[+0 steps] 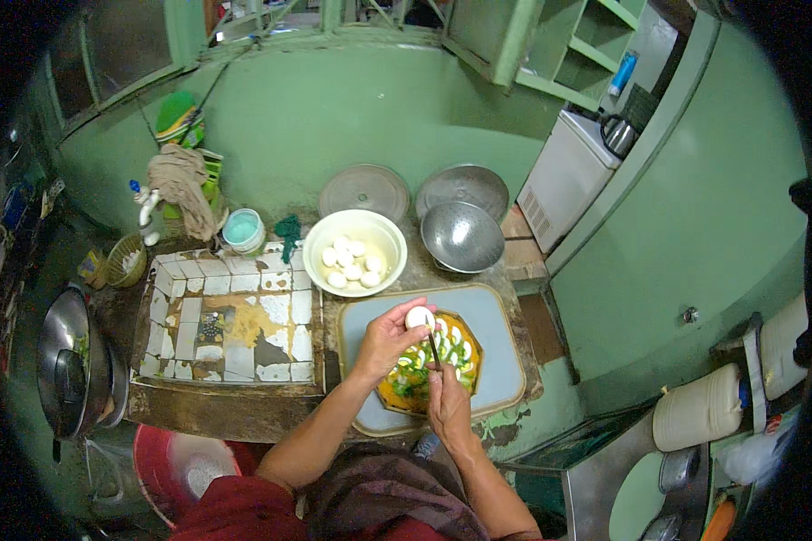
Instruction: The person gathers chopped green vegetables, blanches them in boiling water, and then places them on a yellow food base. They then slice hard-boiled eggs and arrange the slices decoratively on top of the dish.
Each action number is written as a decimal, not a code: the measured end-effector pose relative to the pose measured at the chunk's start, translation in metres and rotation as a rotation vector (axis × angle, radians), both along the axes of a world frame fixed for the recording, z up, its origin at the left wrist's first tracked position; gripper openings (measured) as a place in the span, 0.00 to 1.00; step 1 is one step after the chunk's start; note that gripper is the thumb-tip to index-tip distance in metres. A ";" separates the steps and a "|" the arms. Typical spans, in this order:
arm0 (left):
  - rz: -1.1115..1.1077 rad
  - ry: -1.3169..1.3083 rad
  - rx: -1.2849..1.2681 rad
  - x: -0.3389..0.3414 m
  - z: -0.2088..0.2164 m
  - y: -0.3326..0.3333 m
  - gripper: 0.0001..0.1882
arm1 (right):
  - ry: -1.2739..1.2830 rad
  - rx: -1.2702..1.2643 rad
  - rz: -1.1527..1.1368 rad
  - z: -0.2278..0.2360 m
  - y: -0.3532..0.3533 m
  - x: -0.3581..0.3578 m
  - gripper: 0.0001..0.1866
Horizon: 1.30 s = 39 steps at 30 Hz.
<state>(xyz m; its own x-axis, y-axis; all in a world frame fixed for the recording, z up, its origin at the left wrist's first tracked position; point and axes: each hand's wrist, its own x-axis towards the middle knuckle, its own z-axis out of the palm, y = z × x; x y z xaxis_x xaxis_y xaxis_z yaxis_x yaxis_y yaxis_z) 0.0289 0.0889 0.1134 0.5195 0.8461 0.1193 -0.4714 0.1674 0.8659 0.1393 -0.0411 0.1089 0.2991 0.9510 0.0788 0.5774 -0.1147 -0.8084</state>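
Observation:
My left hand [388, 341] pinches a white peeled boiled egg [418, 317] above the far side of a dish of food [406, 386]. In my right hand [448, 408] is a knife [434, 346], its dark blade pointing up and touching or very close to the egg. The dish is angular, with an orange base topped by egg pieces and chopped greens; my hands cover part of it. It rests on a grey-blue tray [501, 361] with a pale rim. Beyond my left hand, a cream bowl [310, 257] contains several whole peeled eggs [346, 261].
Left of the tray is a tiled sink [232, 361] with a white faucet [148, 216]. A metal wok [463, 237] and round lids [364, 191] stand against the green wall. A red basin [153, 469] sits below the counter; dark pans [74, 361] are at far left.

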 end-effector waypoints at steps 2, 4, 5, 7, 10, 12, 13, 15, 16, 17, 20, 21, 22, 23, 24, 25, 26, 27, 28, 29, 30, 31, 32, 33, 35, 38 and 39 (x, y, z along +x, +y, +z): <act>0.030 0.038 0.017 -0.019 -0.002 -0.003 0.28 | -0.029 0.105 0.013 -0.008 0.008 -0.020 0.12; 0.055 0.061 0.007 -0.035 -0.005 -0.004 0.28 | -0.033 0.044 0.027 -0.015 0.013 -0.035 0.12; 0.066 0.064 -0.010 -0.042 -0.008 -0.006 0.27 | -0.049 0.068 0.068 -0.018 0.016 -0.041 0.13; 0.081 0.051 -0.026 -0.054 -0.013 -0.008 0.27 | -0.077 0.051 0.099 -0.022 0.020 -0.050 0.13; 0.067 -0.065 -0.119 -0.064 -0.020 -0.012 0.26 | -0.124 0.039 0.142 -0.026 0.023 -0.057 0.13; 0.054 -0.087 -0.159 -0.067 -0.026 -0.017 0.26 | -0.138 -0.018 0.174 -0.030 0.024 -0.058 0.14; 0.045 -0.108 -0.201 -0.068 -0.029 -0.021 0.26 | -0.164 0.012 0.195 -0.032 0.024 -0.057 0.15; 0.042 -0.105 -0.213 -0.067 -0.038 -0.027 0.26 | -0.188 0.009 0.217 -0.037 0.021 -0.055 0.17; 0.028 -0.130 -0.231 -0.066 -0.043 -0.032 0.26 | -0.209 -0.039 0.203 -0.039 0.019 -0.054 0.19; 0.031 -0.134 -0.230 -0.065 -0.050 -0.036 0.25 | -0.189 -0.036 0.231 -0.041 0.015 -0.052 0.20; 0.000 -0.217 -0.417 -0.066 -0.072 -0.052 0.24 | -0.044 -0.115 0.240 -0.044 -0.006 -0.046 0.19; 0.009 -0.150 -0.505 -0.066 -0.079 -0.054 0.24 | 0.015 -0.130 0.238 -0.044 -0.016 -0.044 0.19; 0.013 -0.117 -0.572 -0.066 -0.086 -0.058 0.24 | 0.162 -0.192 0.187 -0.043 -0.030 -0.044 0.20; 0.006 -0.161 -0.584 -0.067 -0.090 -0.061 0.22 | 0.300 -0.247 0.145 -0.041 -0.040 -0.041 0.20; 0.008 -0.122 -0.611 -0.065 -0.093 -0.062 0.22 | 0.432 -0.289 0.110 -0.040 -0.048 -0.037 0.21; 0.022 -0.086 -0.650 -0.065 -0.095 -0.066 0.22 | 0.536 -0.260 0.042 -0.038 -0.062 -0.037 0.19; 0.042 -0.053 -0.686 -0.063 -0.095 -0.069 0.21 | 0.419 -0.183 0.018 -0.036 -0.071 -0.034 0.18; 0.020 -0.028 -0.681 -0.061 -0.095 -0.071 0.21 | 0.302 -0.106 -0.003 -0.034 -0.078 -0.032 0.18; -0.018 -0.023 -0.646 -0.057 -0.095 -0.075 0.21 | 0.184 -0.030 -0.022 -0.033 -0.084 -0.030 0.17; -0.046 -0.008 -0.618 -0.052 -0.094 -0.078 0.21 | 0.026 0.123 -0.033 -0.032 -0.088 -0.026 0.16; -0.084 -0.012 -0.587 -0.048 -0.094 -0.081 0.22 | 0.059 0.115 -0.038 -0.032 -0.092 -0.024 0.16; -0.076 0.022 -0.575 -0.044 -0.093 -0.086 0.24 | 0.082 0.093 -0.044 -0.031 -0.096 -0.021 0.16; -0.067 0.068 -0.592 -0.040 -0.093 -0.090 0.24 | 0.097 0.063 -0.050 -0.031 -0.099 -0.018 0.16; -0.071 0.078 -0.596 -0.037 -0.092 -0.093 0.24 | 0.145 -0.001 -0.051 -0.032 -0.102 -0.016 0.15; -0.075 0.091 -0.619 -0.033 -0.090 -0.098 0.25 | 0.166 -0.078 -0.038 -0.034 -0.105 -0.014 0.16; -0.046 0.162 -0.624 -0.029 -0.087 -0.102 0.25 | 0.198 -0.080 -0.039 -0.040 -0.107 -0.015 0.16; -0.041 0.173 -0.617 -0.029 -0.087 -0.102 0.25 | 0.208 -0.076 -0.041 -0.043 -0.107 -0.016 0.16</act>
<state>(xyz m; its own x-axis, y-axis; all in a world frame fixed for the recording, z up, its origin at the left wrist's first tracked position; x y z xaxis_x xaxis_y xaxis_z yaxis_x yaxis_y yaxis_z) 0.0000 -0.0132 0.0267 0.5212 0.7110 -0.4721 -0.3156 0.6745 0.6674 0.1233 -0.1481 0.0658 0.3401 0.9384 -0.0604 0.3925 -0.2000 -0.8977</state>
